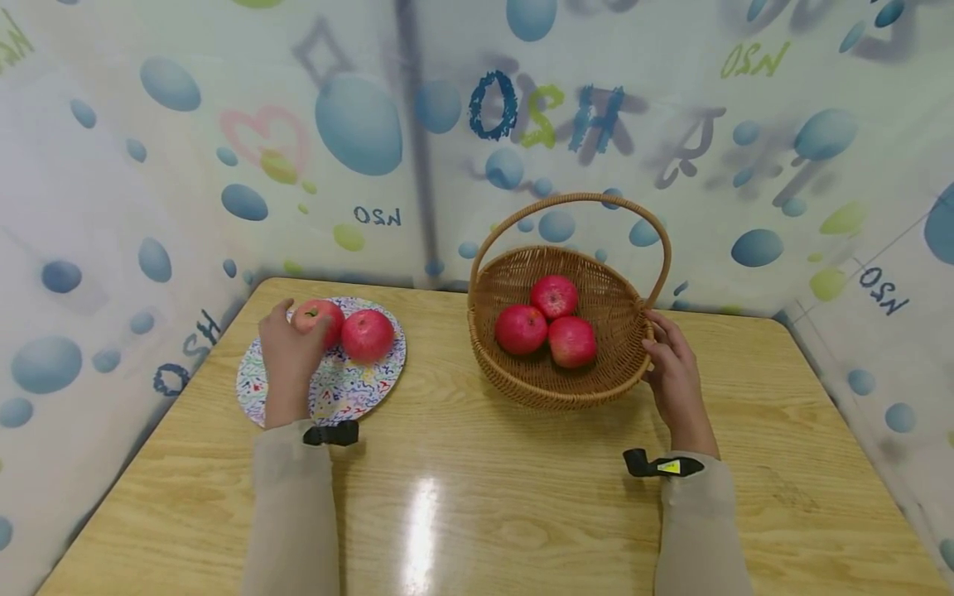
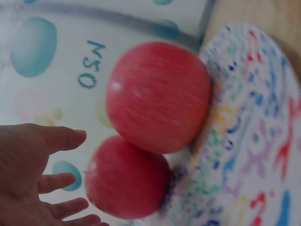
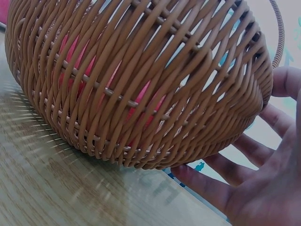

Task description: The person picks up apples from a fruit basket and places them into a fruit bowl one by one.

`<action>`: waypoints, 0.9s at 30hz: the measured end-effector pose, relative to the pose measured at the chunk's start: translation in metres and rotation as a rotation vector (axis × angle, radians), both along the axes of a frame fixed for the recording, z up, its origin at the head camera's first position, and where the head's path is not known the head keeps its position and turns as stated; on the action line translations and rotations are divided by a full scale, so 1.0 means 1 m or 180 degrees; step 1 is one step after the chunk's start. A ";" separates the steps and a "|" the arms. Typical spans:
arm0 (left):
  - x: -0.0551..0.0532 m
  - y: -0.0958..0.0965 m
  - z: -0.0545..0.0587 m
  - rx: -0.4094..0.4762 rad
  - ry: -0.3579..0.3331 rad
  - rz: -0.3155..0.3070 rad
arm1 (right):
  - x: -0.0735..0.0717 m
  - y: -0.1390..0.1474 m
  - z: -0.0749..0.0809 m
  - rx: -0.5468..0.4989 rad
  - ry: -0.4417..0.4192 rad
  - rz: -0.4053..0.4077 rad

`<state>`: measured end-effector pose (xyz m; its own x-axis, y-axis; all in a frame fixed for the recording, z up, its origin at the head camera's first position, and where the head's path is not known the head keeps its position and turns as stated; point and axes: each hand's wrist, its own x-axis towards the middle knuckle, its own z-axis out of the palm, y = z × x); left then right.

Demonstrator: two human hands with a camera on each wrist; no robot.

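Observation:
At the left of the table lies a round plate [image 1: 346, 401] with a colourful scribble pattern, bearing two red apples. My left hand [image 1: 289, 356] reaches over the left apple [image 1: 315, 312], thumb and fingers spread about it. In the left wrist view a gap shows between that hand [image 2: 28, 174] and the nearer apple [image 2: 128, 179]. Beside it sits the other apple [image 1: 368, 336]. A brown wicker basket [image 1: 522, 393] with a tall arched handle contains three red apples [image 1: 571, 342]. My right hand [image 1: 674, 377] holds the basket's right side, thumb near the rim and fingers against the outer weave.
The light wooden table [image 1: 477, 497] meets a patterned curtain [image 1: 365, 124] at the back, with more curtain at both sides. A bare strip of wood separates plate and basket. Black straps with small devices [image 1: 331, 433] circle both sleeved wrists.

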<state>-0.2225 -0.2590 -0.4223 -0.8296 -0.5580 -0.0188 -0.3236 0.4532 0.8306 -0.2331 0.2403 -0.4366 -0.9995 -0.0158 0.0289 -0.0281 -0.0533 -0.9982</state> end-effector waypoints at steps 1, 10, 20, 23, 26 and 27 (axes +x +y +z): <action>0.001 0.001 0.003 -0.0032 0.0030 0.0021 | 0.000 0.000 0.000 0.0001 0.0000 -0.0001; 0.008 0.028 0.038 -0.0166 0.0506 -0.0171 | 0.000 0.001 0.000 0.0005 -0.0010 0.0015; 0.015 0.059 0.056 -0.0335 0.0810 -0.0463 | 0.000 0.001 0.001 0.0031 -0.0017 0.0008; 0.014 0.066 0.058 -0.0410 0.0941 -0.0550 | 0.000 0.001 0.001 0.0063 -0.0030 0.0002; 0.014 0.074 0.060 -0.0464 0.1069 -0.0656 | -0.001 0.001 0.001 0.0074 -0.0057 -0.0003; 0.014 0.077 0.060 -0.0465 0.1092 -0.0688 | -0.001 0.001 0.001 0.0075 -0.0062 -0.0005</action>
